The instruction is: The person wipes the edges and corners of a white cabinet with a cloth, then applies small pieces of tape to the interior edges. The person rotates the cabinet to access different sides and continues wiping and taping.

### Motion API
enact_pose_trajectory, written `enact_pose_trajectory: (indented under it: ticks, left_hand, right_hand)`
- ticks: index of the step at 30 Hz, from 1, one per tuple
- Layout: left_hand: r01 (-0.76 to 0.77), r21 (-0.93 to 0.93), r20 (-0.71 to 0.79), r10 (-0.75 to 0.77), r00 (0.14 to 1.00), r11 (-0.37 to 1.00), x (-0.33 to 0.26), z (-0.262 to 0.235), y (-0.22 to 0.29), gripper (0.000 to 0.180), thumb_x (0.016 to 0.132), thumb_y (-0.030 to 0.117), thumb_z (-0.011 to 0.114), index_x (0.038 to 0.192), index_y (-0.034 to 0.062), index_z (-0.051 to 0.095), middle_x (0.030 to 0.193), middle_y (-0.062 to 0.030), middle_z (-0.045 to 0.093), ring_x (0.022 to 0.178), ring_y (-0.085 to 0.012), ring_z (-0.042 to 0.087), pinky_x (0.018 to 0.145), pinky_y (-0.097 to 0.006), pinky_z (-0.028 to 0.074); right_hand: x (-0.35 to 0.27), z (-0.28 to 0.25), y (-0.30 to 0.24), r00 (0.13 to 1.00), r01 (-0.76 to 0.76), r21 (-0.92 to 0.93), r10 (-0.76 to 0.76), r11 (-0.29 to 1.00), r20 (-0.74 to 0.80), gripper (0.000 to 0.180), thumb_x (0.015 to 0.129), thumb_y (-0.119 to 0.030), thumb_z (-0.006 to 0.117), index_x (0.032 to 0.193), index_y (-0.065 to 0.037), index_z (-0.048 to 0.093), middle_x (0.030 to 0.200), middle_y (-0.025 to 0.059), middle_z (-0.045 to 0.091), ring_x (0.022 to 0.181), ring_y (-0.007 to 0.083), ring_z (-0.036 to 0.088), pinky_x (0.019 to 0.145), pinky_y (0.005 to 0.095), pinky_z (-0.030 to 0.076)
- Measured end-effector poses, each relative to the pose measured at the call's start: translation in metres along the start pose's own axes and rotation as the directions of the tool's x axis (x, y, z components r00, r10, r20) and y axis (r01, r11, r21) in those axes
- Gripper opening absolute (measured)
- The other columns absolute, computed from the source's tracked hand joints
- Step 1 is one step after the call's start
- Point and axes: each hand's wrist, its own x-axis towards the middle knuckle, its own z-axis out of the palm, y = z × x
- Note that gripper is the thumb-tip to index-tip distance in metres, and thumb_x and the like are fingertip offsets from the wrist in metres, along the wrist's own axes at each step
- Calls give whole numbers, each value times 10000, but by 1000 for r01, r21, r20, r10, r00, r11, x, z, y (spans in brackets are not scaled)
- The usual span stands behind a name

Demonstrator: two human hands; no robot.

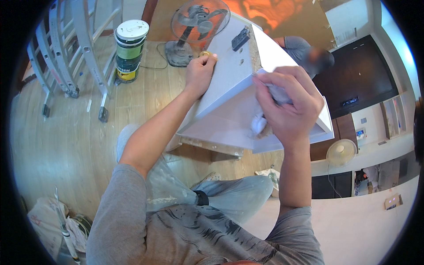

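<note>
A white box-like piece of furniture (229,117) with raised rims stands tilted in front of me. My left hand (201,76) is closed at its left edge, around a small round yellow thing (205,53) that shows past the fingers; its kind I cannot make out. Over the near right rim, my right hand (293,99) is closed around a crumpled whitish-grey rag (279,93). Part of the rag hangs below the fingers, and the fingertips meet at the rim's corner. On the upper white panel lies a small dark grey block (240,39), beside two small holes.
A grey fan (179,54) stands beyond my left hand. Stacked paint buckets (130,51) and an aluminium ladder (84,48) are at the left. Another person (300,51) is behind the furniture. Bags (46,223) lie lower left; a second fan (341,152) is at right.
</note>
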Motion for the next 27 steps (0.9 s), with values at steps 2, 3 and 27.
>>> enact_pose_trajectory:
  ticks: [2,3,27]
  left_hand:
    - [-10,14,-6,10,1000,1000,-1,3,0,471,1034,321,634,743,-48,605,591,-27,508,606,-99,409,582,-339,378]
    - [-19,17,-7,19,1000,1000,-3,5,1,471,1034,321,636,740,-46,607,590,-25,509,605,-99,410,581,-339,378]
    - [-24,41,3,23,1000,999,-8,3,5,463,1028,320,650,748,-46,624,616,-3,530,623,-83,427,588,-323,386]
  right_hand:
    - [-10,-12,5,998,-46,-28,47,999,34,190,726,19,847,883,-62,776,815,52,686,674,172,665,590,283,516]
    - [-10,-11,6,999,-33,-22,33,999,28,187,725,18,848,878,-64,776,816,52,685,676,171,664,589,284,516]
    - [-13,-9,3,1000,12,-71,-12,997,8,184,714,20,849,854,-68,768,817,48,681,670,170,667,575,295,523]
